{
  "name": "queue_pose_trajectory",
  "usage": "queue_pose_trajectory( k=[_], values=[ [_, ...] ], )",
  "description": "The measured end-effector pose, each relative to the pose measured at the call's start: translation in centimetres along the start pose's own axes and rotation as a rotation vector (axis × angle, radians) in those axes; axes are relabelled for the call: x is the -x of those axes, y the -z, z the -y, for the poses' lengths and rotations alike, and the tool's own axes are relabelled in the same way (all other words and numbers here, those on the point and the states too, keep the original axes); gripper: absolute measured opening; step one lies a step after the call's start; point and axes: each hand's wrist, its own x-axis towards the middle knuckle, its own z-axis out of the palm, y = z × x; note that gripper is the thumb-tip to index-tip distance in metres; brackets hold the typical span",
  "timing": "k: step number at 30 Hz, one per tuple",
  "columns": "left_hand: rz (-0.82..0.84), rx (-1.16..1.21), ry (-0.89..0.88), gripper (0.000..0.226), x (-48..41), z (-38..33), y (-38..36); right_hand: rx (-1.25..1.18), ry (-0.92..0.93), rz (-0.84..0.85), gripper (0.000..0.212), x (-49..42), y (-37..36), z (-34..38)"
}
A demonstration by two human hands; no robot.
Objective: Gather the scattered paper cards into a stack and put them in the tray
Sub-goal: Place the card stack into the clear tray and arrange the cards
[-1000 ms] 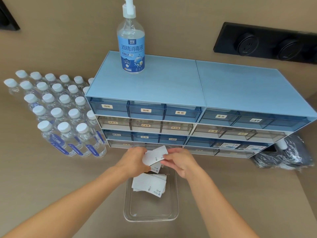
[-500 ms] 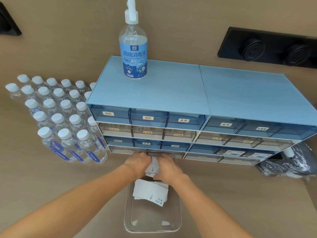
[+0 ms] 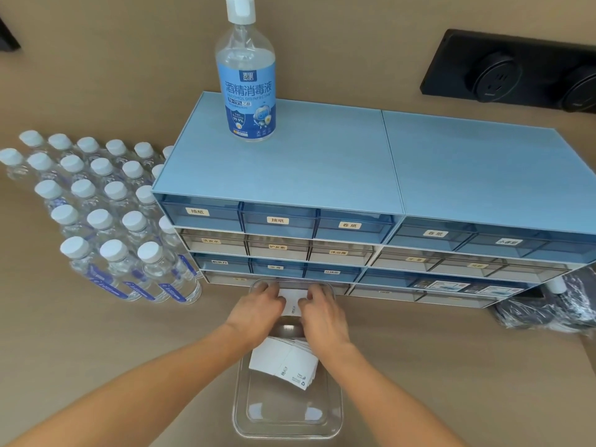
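Both hands are at the far end of the tray: left hand [image 3: 258, 312] and right hand [image 3: 324, 314] are drawn close together, fingers curled down, pinching a small batch of cards [image 3: 293, 304] from its two sides. The batch sits low against the far wall of the clear tray [image 3: 239, 401]; cannot tell whether its lower edge touches the tray floor. A second lot, the fanned stack [image 3: 283, 362], lies flat mid-tray, nearer the person and partly under the right wrist, its edges splayed rather than squared

Handling (judged): cards are thin white paper stock, matte, with small printed marks near one corner. Very light. Stiff enough to stay flat, but likely to bow or crease if squeezed across the face. Sheets should slide freely on one another, so a loose grip lets them fan. Best hold: opposite edges, thumb and fingers bracing the sides, one edge tapped down to square up

Tray: glossy transparent plastic, rounded corners, smooth floor; cards will probably skate on it

Around: blue drawer cabinet [image 3: 290, 169] with labelled translucent drawers just beyond the tray; disinfectant bottle [image 3: 246, 85] on top; capped water bottles [image 3: 106, 221] to the left; matte tan counter [image 3: 96, 350]
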Motion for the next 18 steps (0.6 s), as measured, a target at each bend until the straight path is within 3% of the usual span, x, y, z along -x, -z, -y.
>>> queue_pose_trajectory(
  k=[8, 11, 13, 15, 18],
  values=[
    [-0.057, 0.199, 0.035, 0.023, 0.3, -0.3, 0.5, -0.117, 0.046, -0.031, 0.02, -0.1, 0.4, -1.1],
    [-0.137, 0.381, 0.013, 0.04, 1.6, 0.2, 1.4, -0.235, 0.083, -0.083, 0.029, 1.5, 1.9, -1.6],
    [-0.067, 0.407, -0.072, 0.058, 3.0, 0.5, 1.6, -0.359, 0.09, 0.01, 0.042, 3.0, 2.7, -1.6],
    [0.071, 0.384, -0.122, 0.075, 4.3, 0.4, 1.2, -0.359, 0.122, 0.208, 0.066, 4.3, 3.0, -1.4],
    [0.164, 0.235, -0.15, 0.086, 4.9, -0.5, 0.4, -0.073, 0.147, 0.359, 0.107, 5.3, 2.2, -0.1]
  ],
)
